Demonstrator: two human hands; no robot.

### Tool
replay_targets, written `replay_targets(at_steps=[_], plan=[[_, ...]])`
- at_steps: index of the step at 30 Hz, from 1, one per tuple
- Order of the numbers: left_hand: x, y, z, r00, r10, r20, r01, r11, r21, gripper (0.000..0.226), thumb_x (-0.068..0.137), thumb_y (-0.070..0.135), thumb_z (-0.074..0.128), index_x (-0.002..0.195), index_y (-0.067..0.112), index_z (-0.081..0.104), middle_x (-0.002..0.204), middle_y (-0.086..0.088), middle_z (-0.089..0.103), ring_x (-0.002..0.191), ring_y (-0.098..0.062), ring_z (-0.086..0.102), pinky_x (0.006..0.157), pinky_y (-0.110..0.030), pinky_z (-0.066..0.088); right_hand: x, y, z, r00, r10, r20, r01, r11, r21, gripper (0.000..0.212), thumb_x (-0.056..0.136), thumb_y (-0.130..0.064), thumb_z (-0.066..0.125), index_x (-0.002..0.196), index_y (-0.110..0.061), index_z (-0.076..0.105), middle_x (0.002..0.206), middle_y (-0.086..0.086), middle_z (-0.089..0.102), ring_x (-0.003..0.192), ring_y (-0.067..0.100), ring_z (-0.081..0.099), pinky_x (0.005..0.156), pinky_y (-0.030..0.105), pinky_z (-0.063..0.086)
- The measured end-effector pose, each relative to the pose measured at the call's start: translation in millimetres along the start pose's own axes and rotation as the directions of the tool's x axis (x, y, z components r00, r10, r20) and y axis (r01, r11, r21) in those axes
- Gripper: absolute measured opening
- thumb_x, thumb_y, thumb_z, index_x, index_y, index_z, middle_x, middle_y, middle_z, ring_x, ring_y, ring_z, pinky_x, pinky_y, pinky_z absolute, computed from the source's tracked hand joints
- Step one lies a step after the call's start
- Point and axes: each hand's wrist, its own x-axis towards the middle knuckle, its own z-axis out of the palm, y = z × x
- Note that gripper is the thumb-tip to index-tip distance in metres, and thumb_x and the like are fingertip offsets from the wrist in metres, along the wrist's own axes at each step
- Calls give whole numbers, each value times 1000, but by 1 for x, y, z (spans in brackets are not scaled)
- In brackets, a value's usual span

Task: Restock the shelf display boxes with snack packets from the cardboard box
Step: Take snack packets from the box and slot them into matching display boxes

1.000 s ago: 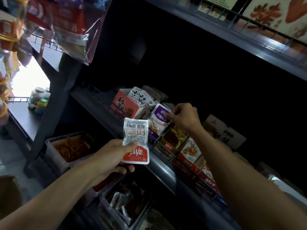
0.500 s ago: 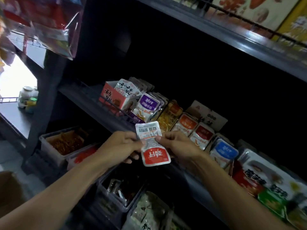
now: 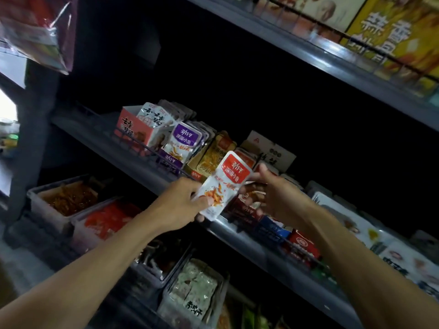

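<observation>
Left hand [image 3: 180, 203] gripping the lower end of a red-and-white snack packet [image 3: 224, 184], thumb on the printed front, fingers [image 3: 200, 218] curled behind and clamped on it. Packet held tilted, red top leaning up and to the right, in front of the middle shelf [image 3: 249, 236] and just before the row of display boxes. Right hand [image 3: 275, 193] beside the packet's right edge, fingers loosely spread and apart, fingertips near or touching the packet's upper right side; contact too blurred to settle. Behind the right hand, a dark red display box [image 3: 247, 207] with like packets standing in it. Further left along the shelf: a yellow packet row [image 3: 213, 155], a purple-topped packet row [image 3: 180, 146], and a pink display box [image 3: 133, 131] with white packets. To the right, a blue box [image 3: 273, 227] and a red box [image 3: 305, 245]. Below, clear plastic bins [image 3: 64, 200] holding reddish and brown snacks. Upper shelf [image 3: 308, 51] carrying large yellow packages.
</observation>
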Motion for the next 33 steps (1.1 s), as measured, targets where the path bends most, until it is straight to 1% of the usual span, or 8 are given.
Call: replay_targets(at_steps=[4,9,14,17,20,23,27,33], plan=[[0,10,7,963,-96,253,154,963,-219,14,91,17,69,101,8,70,88,-4,78,75,-16,74,59,-21,57,-5,-4,-11,992,-101,-77,86,979,-185,16,90,-20,62,92,-4,63,75,3,67,58,9,57,53,21,44],[4,13,16,965,-101,241,217,823,-525,54,65,14,80,116,4,65,101,-9,76,86,-17,73,59,-22,57,-4,-8,-25,993,-69,-91,55,987,-148,19,92,-8,60,102,7,62,80,12,67,53,10,52,43,17,42],[12,22,30,964,-84,252,228,749,-622,42,65,7,77,106,2,66,92,-12,76,77,-17,73,56,-21,57,-4,-17,-49,998,-47,-33,40,981,-188,15,93,-7,59,97,7,63,68,6,67,47,8,50,40,16,38],[21,27,39,980,-135,144,184,888,-422,30,73,14,81,101,5,71,87,-8,77,80,-18,74,66,-24,59,-5,-28,-72,981,-116,-158,49,926,-375,15,93,-12,61,89,2,66,60,1,63,50,10,49,45,18,36],[30,26,47,996,-53,-67,52,998,-20,16,79,29,81,89,18,74,82,1,73,79,-11,69,71,-24,55,-2,-36,-91,925,-214,-313,45,882,-469,16,94,-16,63,90,-1,68,65,4,61,55,12,50,47,21,37],[40,32,56,985,146,-87,-116,951,285,20,84,42,73,95,26,70,94,10,68,90,-8,63,86,-35,55,9,-39,-103,879,-247,-409,-13,844,-536,10,94,-18,64,96,-8,65,70,-1,61,51,0,54,43,11,37],[60,35,64,985,163,51,-157,744,649,38,87,57,62,117,33,61,136,4,56,128,-16,46,112,-45,31,29,-38,-111,875,-277,-398,-76,732,-677,17,93,-27,65,106,-18,62,77,-5,61,64,5,53,48,11,36],[64,22,66,980,183,74,-183,703,687,30,89,54,59,115,38,59,130,11,59,120,-9,49,105,-37,24,59,-24,-109,905,-244,-349,-101,674,-732,10,91,-25,67,95,-23,59,91,-4,64,79,9,60,69,22,49]])
